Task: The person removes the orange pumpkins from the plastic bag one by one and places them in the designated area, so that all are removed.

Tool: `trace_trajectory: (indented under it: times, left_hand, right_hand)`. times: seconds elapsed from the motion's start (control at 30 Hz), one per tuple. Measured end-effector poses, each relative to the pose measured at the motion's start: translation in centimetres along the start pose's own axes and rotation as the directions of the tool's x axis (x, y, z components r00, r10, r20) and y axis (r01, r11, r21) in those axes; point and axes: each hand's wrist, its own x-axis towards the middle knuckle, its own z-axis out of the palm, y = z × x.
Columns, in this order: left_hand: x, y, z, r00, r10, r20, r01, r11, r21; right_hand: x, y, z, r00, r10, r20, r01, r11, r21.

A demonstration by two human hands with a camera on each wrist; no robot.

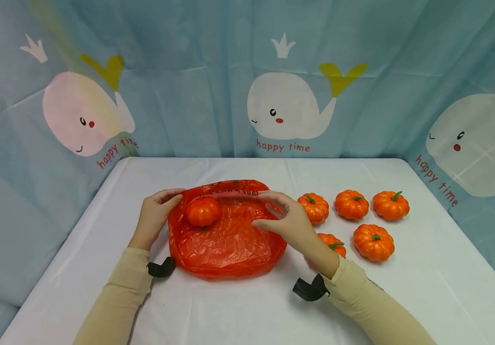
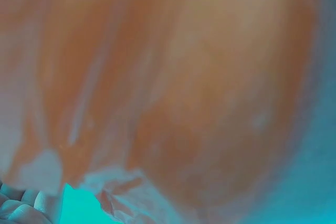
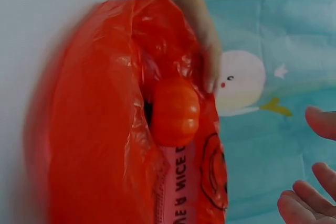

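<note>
A red plastic bag with printed lettering lies on the table, its mouth spread. My left hand holds the bag's upper left rim between thumb and fingers. One small orange pumpkin is in the bag's mouth, close to that hand; the right wrist view also shows this pumpkin between the two sides of the bag. Over the bag's right side, my right hand has its thumb and fingers apart, with nothing between them. Blurred red-orange bag plastic fills most of the left wrist view.
Several small pumpkins with green stems stand on the white table right of the bag; one is partly behind my right forearm. A blue curtain with whale prints hangs behind the table. Black wrist mounts hang under both forearms.
</note>
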Motion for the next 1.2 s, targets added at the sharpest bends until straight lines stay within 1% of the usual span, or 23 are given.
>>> trace_trajectory:
  times: [0.07, 0.23, 0.37, 0.47, 0.63, 0.73, 0.93, 1.03, 1.2]
  left_hand:
    - [0.0, 0.0, 0.0, 1.000, -0.002, 0.000, 0.002, 1.000, 0.003]
    - [-0.2, -0.1, -0.1, 1.000, -0.010, -0.003, 0.010, 1.000, 0.007]
    - [-0.2, -0.1, -0.1, 1.000, 0.002, -0.002, -0.002, 1.000, 0.000]
    - [-0.2, -0.1, 0.0, 1.000, 0.007, 0.000, -0.007, 1.000, -0.005]
    - [0.0, 0.1, 0.0, 1.000, 0.000, -0.003, 0.000, 1.000, -0.001]
    - [0.0, 0.3, 0.0, 1.000, -0.007, -0.001, 0.007, 1.000, 0.002]
    - [0.0, 0.4, -0.1, 1.000, -0.012, 0.011, 0.012, 1.000, 0.008]
    - [0.0, 0.3, -0.1, 1.000, -0.010, 0.013, 0.010, 1.000, 0.003]
    - [0.0, 0.3, 0.0, 1.000, -0.006, 0.008, 0.006, 1.000, -0.003]
  right_hand:
    - [0.6, 0.0, 0.6, 1.000, 0.007, 0.013, -0.007, 1.000, -0.003]
    - [2.3, -0.1, 2.1, 0.997, 0.060, 0.041, -0.060, 0.998, -0.020]
    - [3.6, 0.0, 3.2, 0.992, 0.105, 0.070, -0.101, 0.993, -0.056]
    - [4.4, 0.0, 4.1, 0.991, 0.116, 0.059, -0.112, 0.991, -0.070]
    - [5.3, -0.5, 5.4, 0.994, 0.100, 0.044, -0.100, 0.995, 0.001]
    - [5.7, -0.5, 6.0, 0.990, 0.126, 0.065, -0.128, 0.991, 0.028]
    - [6.9, 0.2, 7.1, 0.980, 0.174, 0.099, -0.178, 0.983, 0.038]
    - [7.4, 0.7, 7.6, 0.977, 0.192, 0.091, -0.195, 0.980, 0.026]
    - [8.4, 1.8, 8.1, 0.967, 0.249, 0.047, -0.248, 0.969, -0.023]
